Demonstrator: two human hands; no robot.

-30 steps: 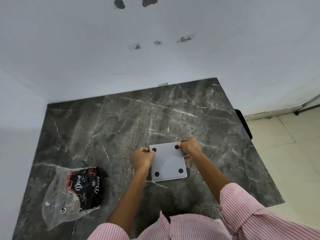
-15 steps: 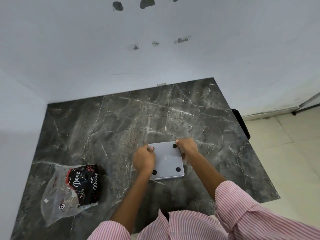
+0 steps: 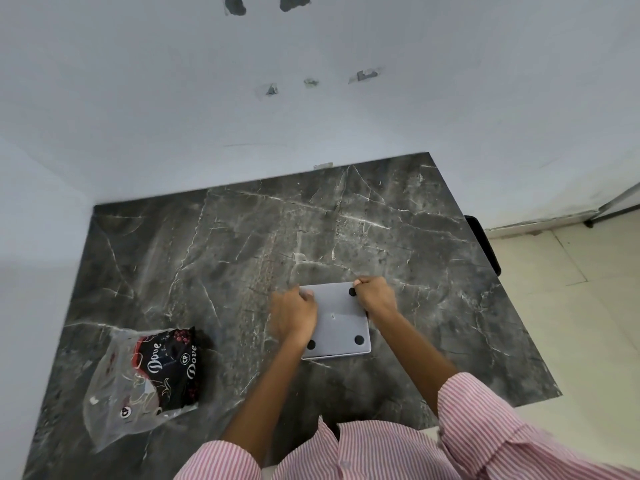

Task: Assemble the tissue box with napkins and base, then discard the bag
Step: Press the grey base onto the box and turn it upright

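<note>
"Dove" twice on the bag point(image 3: 162, 368)

my left hand point(image 3: 293, 318) sits knuckles-up, back of the hand toward the camera, fingers curled down and under so that none of the fingertips show. its outline is slightly blurred. my right hand point(image 3: 375, 295) is also curled into a loose fist, knuckles pointing away from me, thumb side tucked at the far end. the two hands lie near each other at about the same depth, the right a little farther forward. both forearms are bare and run back toward my body, converging outward to the elbows. a pink-and-white striped sleeve point(image 3: 491, 420) is pushed up on the right arm; the left sleeve point(image 3: 221, 460) ends near the frame's lower edge.
</note>
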